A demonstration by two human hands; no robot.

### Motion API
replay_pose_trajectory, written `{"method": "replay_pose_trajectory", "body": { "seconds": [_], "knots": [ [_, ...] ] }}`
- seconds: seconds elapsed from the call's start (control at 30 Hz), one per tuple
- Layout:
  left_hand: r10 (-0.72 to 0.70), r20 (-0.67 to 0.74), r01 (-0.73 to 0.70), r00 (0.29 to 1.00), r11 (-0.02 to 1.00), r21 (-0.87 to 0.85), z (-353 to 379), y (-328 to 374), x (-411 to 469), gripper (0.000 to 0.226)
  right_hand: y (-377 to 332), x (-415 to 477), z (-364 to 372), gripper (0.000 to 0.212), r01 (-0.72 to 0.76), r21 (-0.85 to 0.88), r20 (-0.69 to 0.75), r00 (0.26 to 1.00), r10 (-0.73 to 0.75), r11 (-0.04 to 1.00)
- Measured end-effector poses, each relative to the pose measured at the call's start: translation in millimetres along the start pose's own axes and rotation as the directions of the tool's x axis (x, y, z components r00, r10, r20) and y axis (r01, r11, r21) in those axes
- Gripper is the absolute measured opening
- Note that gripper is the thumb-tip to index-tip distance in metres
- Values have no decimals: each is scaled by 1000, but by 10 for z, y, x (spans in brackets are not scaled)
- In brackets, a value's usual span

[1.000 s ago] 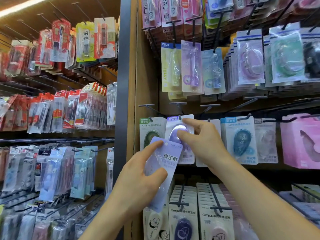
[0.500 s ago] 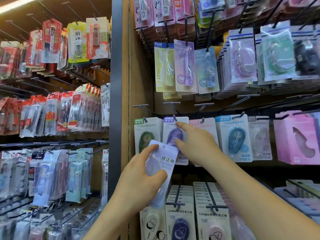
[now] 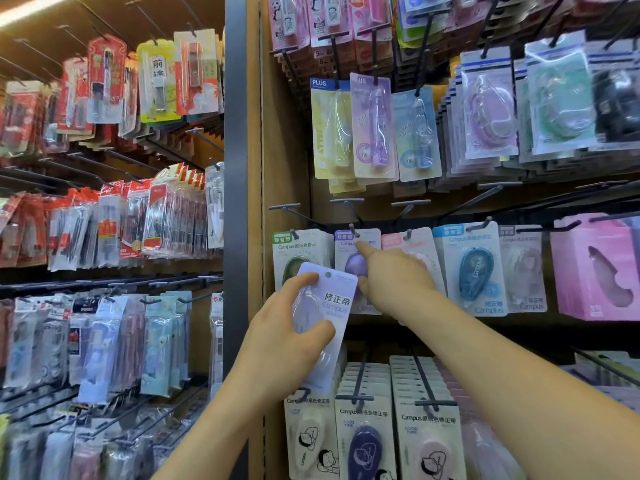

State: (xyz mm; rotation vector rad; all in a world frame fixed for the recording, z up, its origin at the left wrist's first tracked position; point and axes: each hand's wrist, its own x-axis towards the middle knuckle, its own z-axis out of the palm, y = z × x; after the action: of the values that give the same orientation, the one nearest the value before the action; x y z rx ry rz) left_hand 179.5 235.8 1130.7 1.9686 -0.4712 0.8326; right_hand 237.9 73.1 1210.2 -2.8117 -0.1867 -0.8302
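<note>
L hand [image 3: 285, 344] grips a lilac tape pack [image 3: 337, 301]: thumb across the clear front bubble, index tip at the card's upper corner, other fingers curled behind. We note a flat matte card w/ rounded corners, a glossy teardrop blister and a small round hang hole at top. It's tilted, top leaning toward the R hand, and held off the rack in front of the hanging rows. R hand [image 3: 394, 282] sits just up and R of it, on the hanging purple pack [image 3: 355, 265]. Index is laid straight up the card above the bubble and thumb tip is at the bubble's lower edge, so we read a pinch on the domed blister; other fingers folded. That pack hangs from a thin black wire peg [image 3: 352, 229] just above the index tip. Beside the R index, toward the L hand: green pack [image 3: 294, 258], same card shape, lower part behind the held pack. Far side of the R hand: pink pack [image 3: 412, 242], mostly hidden by knuckles, then a blue pack [image 3: 474, 268] w/ shiny oval blister. Below both wrists: cream cards [image 3: 367, 414] w/ cartoon print, stacked deep on pegs. Above the R hand: pen-shaped blisters [image 3: 372, 126], long and slim, in yellow, lilac, pale blue. Behind the L hand: plain wood side panel [image 3: 284, 150].
</note>
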Motion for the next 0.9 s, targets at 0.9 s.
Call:
{"method": "replay_pose_trajectory", "body": {
  "seconds": [0.9],
  "knots": [
    [119,-66,-135,991,797,-588,1033,575,-254,38,1081,-1542,8,79,207,866,-149,976,-160,455]
  ]
}}
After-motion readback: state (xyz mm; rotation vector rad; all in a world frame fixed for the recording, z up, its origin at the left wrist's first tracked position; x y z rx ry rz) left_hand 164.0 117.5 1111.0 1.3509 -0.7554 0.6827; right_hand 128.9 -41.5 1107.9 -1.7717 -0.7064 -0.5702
